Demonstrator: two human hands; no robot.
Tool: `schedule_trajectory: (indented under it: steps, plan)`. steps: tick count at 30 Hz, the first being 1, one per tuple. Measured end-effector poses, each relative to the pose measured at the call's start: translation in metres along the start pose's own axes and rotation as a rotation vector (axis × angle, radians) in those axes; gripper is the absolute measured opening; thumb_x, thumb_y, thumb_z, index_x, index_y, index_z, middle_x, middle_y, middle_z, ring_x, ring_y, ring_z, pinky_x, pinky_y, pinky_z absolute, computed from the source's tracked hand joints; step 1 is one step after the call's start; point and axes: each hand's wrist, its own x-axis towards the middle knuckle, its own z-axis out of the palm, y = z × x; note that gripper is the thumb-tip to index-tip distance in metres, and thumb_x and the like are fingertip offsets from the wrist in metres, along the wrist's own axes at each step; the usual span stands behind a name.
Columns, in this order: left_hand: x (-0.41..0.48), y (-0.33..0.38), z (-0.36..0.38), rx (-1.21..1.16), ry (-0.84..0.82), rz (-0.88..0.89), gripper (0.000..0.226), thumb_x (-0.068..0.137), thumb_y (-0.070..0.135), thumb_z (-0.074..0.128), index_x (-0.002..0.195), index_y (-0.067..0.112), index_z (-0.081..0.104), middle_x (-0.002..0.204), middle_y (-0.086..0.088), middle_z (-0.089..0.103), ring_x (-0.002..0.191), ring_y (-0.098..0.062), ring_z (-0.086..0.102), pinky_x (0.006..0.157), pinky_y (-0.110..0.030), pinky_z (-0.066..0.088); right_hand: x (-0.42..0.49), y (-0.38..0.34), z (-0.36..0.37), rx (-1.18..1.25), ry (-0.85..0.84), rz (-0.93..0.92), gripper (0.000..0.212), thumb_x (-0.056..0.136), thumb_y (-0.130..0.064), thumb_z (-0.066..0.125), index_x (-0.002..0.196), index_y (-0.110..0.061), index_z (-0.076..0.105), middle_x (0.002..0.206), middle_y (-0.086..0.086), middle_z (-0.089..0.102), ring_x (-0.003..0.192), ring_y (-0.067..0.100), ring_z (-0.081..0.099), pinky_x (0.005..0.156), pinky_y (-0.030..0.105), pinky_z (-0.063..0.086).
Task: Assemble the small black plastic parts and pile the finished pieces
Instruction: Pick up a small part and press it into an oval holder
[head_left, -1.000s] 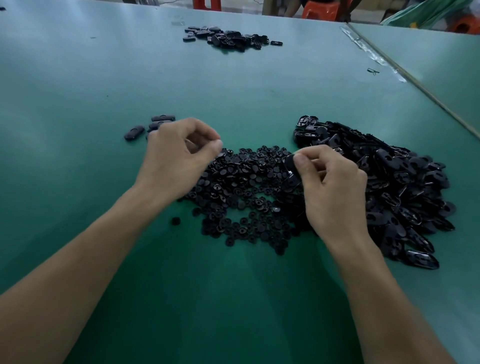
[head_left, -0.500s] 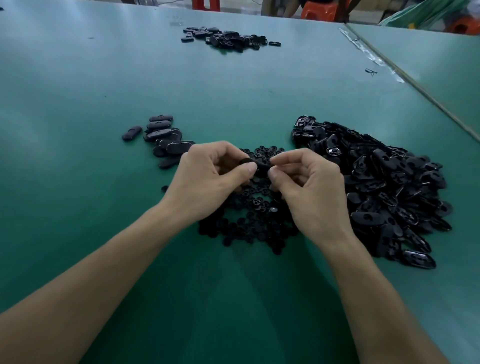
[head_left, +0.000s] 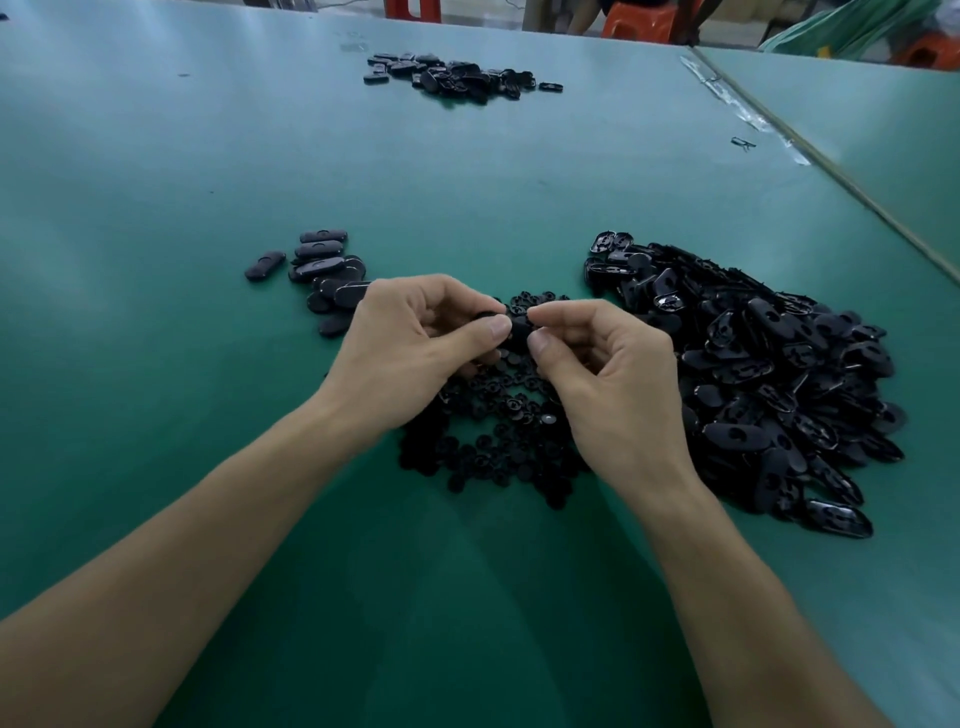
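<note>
Two bare hands meet above the middle of a green surface (head_left: 156, 171). At the left, a little beyond the hands, the finished pieces (head_left: 322, 265) lie in a small loose pile of closed black ovals, with one lying apart on its left side. Just right of that pile is the left hand (head_left: 410, 353), its fingers curled and its thumb tip pressed to a black part (head_left: 511, 328). The part is held off the surface between both hands. Black against black, its shape is hard to read; it seems to be one oval piece with a small one being fitted. The right hand (head_left: 613, 384) has a narrow grip too, thumb and forefinger pinching the same part from the other side. Under and near the hands spread the round parts (head_left: 493, 436), small black discs scattered flat. To the right, the oval shells (head_left: 779, 374) form a large heap touching the discs' edge. Far off, a far pile (head_left: 457, 78) of black pieces lies near the surface's far edge, with red stools (head_left: 641, 23) behind it.
</note>
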Motion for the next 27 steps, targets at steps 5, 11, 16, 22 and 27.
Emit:
schedule_trajectory:
  steps: [5,11,16,22,27]
  plan:
    - [0.001,-0.001,-0.002,0.1,-0.015,0.06,0.017,0.075,0.032,0.081,0.088,0.024,0.074,0.071,0.004,0.072,0.059,-0.006,0.059,0.059,-0.023,0.049,0.0,-0.004,0.001,0.078,0.029,-0.044,0.024,0.09,-0.007,0.069,0.091,-0.031,0.07,0.086,-0.01,0.076,0.083,0.006,0.072,0.078,0.022,0.054]
    - [0.002,-0.005,-0.001,0.197,0.054,0.129,0.01,0.079,0.033,0.077,0.089,0.035,0.075,0.074,0.009,0.073,0.064,0.0,0.059,0.062,-0.014,0.044,-0.004,-0.004,0.003,-0.129,0.0,-0.083,0.017,0.09,-0.011,0.071,0.101,-0.024,0.071,0.092,-0.01,0.073,0.089,0.002,0.068,0.084,0.019,0.053]
    - [0.006,-0.005,-0.004,0.126,0.176,0.143,0.007,0.078,0.031,0.079,0.08,0.035,0.074,0.077,0.01,0.075,0.07,-0.004,0.066,0.072,-0.033,0.054,-0.009,-0.002,0.006,-0.755,-0.268,-0.119,0.033,0.091,-0.047,0.067,0.119,-0.03,0.07,0.102,-0.008,0.06,0.103,0.014,0.047,0.09,0.028,0.039]
    - [0.006,-0.006,-0.005,0.109,0.172,0.16,0.006,0.078,0.031,0.082,0.082,0.035,0.079,0.079,0.012,0.076,0.068,-0.005,0.068,0.071,-0.029,0.056,-0.011,-0.006,0.008,-0.722,-0.288,-0.112,0.017,0.095,-0.037,0.065,0.107,-0.029,0.075,0.093,-0.009,0.056,0.1,0.015,0.045,0.088,0.029,0.039]
    - [0.007,-0.005,-0.005,0.077,0.195,0.168,0.008,0.077,0.03,0.082,0.082,0.034,0.078,0.076,0.013,0.076,0.067,-0.004,0.065,0.068,-0.02,0.053,-0.011,-0.005,0.01,-0.671,-0.232,-0.127,0.015,0.099,-0.031,0.06,0.104,-0.023,0.072,0.095,-0.005,0.061,0.097,0.016,0.049,0.085,0.029,0.039]
